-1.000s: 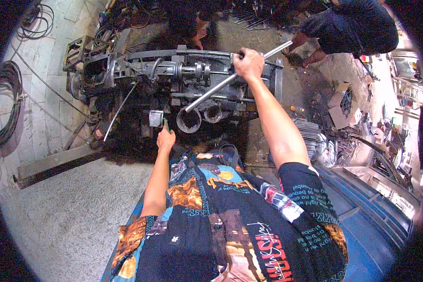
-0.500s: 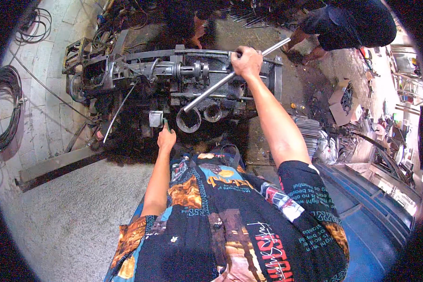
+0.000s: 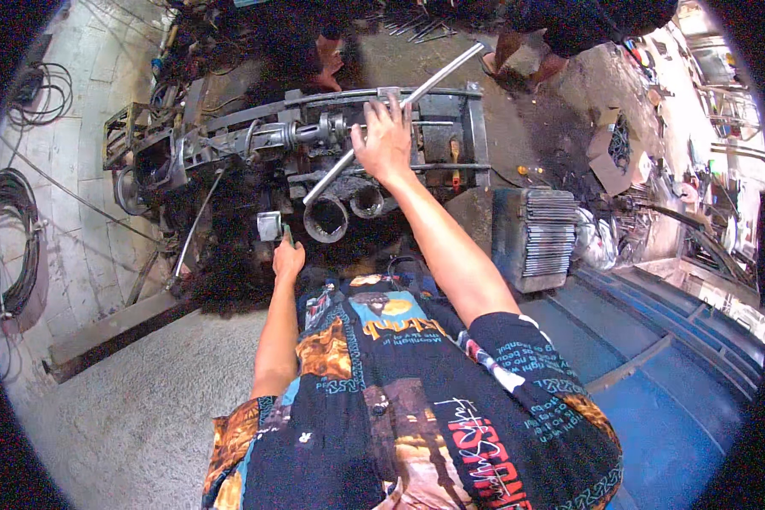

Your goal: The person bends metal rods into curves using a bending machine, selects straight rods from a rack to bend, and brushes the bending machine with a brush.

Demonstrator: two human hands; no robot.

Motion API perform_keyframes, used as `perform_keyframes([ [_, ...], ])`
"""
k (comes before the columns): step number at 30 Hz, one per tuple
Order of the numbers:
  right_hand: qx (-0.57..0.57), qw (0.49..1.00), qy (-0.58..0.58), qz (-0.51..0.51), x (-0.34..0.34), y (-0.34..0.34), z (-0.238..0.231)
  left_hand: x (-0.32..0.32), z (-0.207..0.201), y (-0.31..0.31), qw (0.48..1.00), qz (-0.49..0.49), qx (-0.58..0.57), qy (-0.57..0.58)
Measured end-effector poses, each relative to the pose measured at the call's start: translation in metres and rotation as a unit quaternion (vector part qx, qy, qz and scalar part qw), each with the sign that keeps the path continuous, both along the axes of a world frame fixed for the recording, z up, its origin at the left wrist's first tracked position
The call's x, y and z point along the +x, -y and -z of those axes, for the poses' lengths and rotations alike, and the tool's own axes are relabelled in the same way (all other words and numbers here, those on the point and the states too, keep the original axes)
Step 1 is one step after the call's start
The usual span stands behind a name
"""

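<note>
A long metal rod (image 3: 446, 76) lies slantwise over a greasy dark metal machine (image 3: 255, 140). Its lower end is at the rim of a round metal ring (image 3: 325, 223), and its upper end reaches past the machine's far right side. My right hand (image 3: 385, 143) rests palm down over the rod's middle, fingers stretched and apart. Close to my body, my left hand (image 3: 288, 257) is closed at a small greenish part, beside a square metal block (image 3: 269, 226). What its fingers grip is too small to make out.
A finned grey metal unit (image 3: 546, 238) stands right of the machine, before a blue metal surface (image 3: 654, 374). A brush (image 3: 456, 163) lies on the machine's right part. Farther right is a cardboard box (image 3: 608, 161). Another person's hand (image 3: 325, 64) and feet (image 3: 527, 68) show beyond the machine.
My right hand has slid down the rod toward its lower end, and its fingers have loosened and straightened. My left hand stays by the square block. The view has shifted a little.
</note>
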State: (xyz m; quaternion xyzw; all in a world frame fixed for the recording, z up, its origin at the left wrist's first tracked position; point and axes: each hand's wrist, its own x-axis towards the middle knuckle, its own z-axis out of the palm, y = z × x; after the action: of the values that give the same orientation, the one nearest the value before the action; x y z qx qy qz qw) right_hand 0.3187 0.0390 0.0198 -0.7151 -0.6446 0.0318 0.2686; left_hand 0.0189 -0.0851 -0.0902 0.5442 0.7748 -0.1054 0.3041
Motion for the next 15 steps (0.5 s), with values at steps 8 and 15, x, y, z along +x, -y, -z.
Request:
perform_keyframes([
  [8, -0.004, 0.996, 0.073, -0.052, 0.058, -0.025, 0.007, -0.004, 0.005, 0.007, 0.999, -0.019, 0.018, 0.019],
  [15, 0.005, 0.996, 0.074, -0.041, 0.077, -0.040, 0.011, -0.001, 0.002, 0.007, 0.999, -0.038, 0.009, 0.011],
])
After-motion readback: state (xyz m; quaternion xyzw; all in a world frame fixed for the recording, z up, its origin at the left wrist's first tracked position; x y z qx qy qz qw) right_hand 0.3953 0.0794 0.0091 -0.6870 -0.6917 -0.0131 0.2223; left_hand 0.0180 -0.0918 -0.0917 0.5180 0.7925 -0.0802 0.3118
